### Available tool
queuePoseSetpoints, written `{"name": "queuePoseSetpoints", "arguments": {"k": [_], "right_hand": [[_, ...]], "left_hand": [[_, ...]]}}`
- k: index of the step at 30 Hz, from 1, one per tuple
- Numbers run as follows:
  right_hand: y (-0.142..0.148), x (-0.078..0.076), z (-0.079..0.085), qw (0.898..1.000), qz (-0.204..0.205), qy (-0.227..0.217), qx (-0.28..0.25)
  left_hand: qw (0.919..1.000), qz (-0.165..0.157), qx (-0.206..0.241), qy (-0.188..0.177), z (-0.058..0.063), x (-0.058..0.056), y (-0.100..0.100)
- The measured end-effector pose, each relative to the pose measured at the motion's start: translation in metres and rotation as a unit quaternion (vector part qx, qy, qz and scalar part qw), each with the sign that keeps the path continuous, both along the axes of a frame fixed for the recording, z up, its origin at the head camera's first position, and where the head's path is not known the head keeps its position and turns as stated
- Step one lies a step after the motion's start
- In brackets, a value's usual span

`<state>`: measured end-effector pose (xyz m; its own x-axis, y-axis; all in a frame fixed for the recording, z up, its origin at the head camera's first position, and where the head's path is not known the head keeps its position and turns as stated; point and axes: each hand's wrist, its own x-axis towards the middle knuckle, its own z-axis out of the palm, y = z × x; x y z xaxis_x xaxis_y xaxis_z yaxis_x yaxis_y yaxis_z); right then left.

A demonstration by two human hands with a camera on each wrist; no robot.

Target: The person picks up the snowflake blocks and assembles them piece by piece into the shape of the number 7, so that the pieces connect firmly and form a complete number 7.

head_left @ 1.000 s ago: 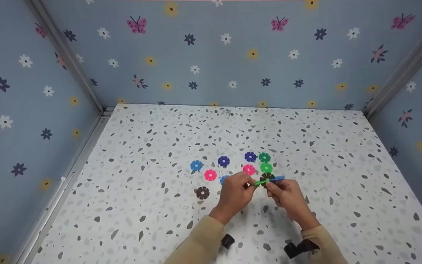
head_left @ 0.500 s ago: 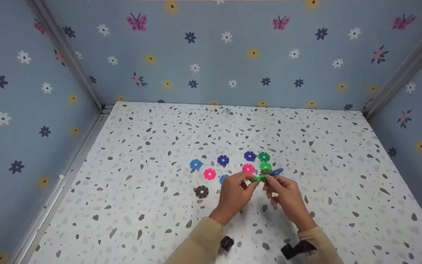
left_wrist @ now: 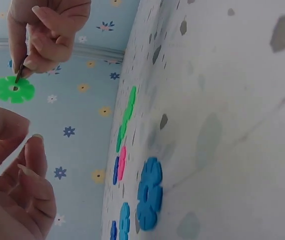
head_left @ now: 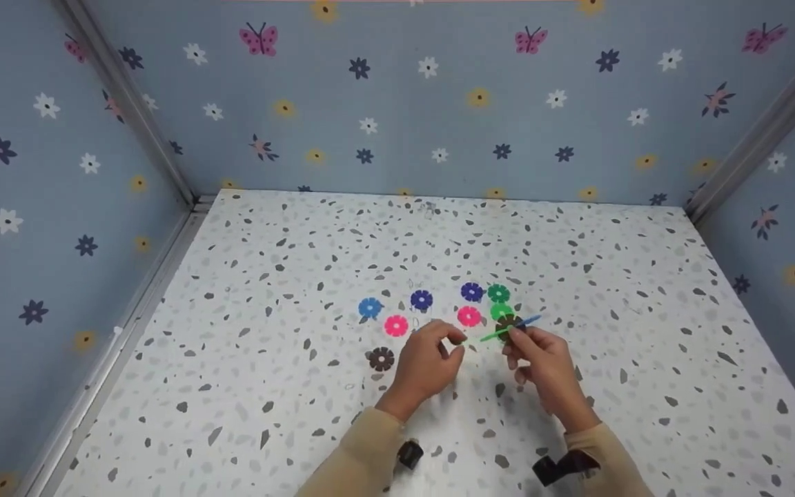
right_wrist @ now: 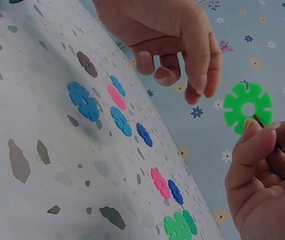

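My right hand (head_left: pixel 544 360) pinches a brown notched building disc (head_left: pixel 503 331) between thumb and forefinger. Slotted onto it are a bright green disc (right_wrist: pixel 232 106) on the left and a blue disc (head_left: pixel 533 319) on the right, both nearly edge-on in the head view. This joined piece is held up above the table. To its left, my left hand (head_left: pixel 426 366) hovers with bent fingers and nothing between them; thumb and forefinger stand apart. Beneath the left hand lie blue discs (right_wrist: pixel 76 97), mostly covered by it in the head view.
Loose discs lie on the speckled table (head_left: pixel 287 414): light blue (head_left: pixel 364 308), pink (head_left: pixel 390 326), brown (head_left: pixel 374 359) and dark blue (head_left: pixel 415 299) on the left. Another dark blue (head_left: pixel 466 292), pink (head_left: pixel 462 317), dark green (head_left: pixel 499 286) and light green disc (head_left: pixel 497 310) sit further right. Flowered walls (head_left: pixel 397 96) stand around.
My left hand has let go of the green disc and drawn away to the left. The right hand keeps hold of the joined discs, which have turned slightly.
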<state>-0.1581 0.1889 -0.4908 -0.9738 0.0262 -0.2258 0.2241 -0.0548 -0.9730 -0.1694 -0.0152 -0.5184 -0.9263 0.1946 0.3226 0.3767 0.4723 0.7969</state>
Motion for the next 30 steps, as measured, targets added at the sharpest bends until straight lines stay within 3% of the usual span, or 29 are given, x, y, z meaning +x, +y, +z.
{"name": "queuePoseSetpoints", "arguments": {"k": [3,8,14,21,30], "right_hand": [[0.0,-0.001,0.0,1.0,0.003,-0.003,0.007],[0.0,-0.002,-0.002,0.999,0.003,-0.007,0.034],[0.001,-0.001,-0.004,1.0,0.007,-0.011,0.0],[0.001,0.002,-0.005,0.999,0.011,0.007,-0.049],[0.0,0.004,-0.006,0.997,0.013,0.012,-0.078]], "left_hand": [[0.9962,0.007,-0.076,-0.042,0.001,-0.001,-0.009],[0.9785,-0.009,-0.185,-0.091,-0.003,0.003,-0.022],[0.9591,-0.025,-0.254,-0.121,-0.009,0.009,-0.03],[0.9551,-0.023,-0.261,-0.138,-0.009,0.011,-0.032],[0.9609,-0.042,-0.218,-0.166,-0.008,0.01,-0.031]]}}
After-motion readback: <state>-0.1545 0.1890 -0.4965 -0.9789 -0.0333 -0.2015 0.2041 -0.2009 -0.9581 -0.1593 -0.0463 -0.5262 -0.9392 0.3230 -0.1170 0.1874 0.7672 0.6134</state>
